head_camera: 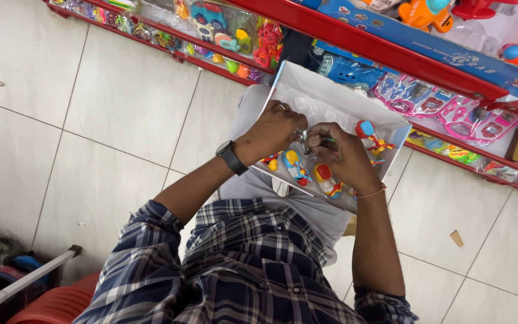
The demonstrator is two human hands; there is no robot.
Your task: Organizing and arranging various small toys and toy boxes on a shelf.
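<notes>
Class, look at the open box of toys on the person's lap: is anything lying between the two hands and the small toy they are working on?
Nothing visible does. The left hand and right hand meet directly over the toys in the white box, fingers pinching a small item; clear plastic wrap lies behind them, not between.

I see pale floor tiles (pixel 103 102) filling the left side, with a scrap of brown card (pixel 456 238) lying on them at the right. A red shelf rail (pixel 385 51) runs along the top. Packed rattles and small toys (pixel 229 30) sit at its left end, pink toy sets (pixel 451 111) hang under its right end. An orange toy plane (pixel 427 12) stands above the rail. A red plastic stool (pixel 55 303) and a grey bar (pixel 25 279) sit in the bottom-left corner.
</notes>
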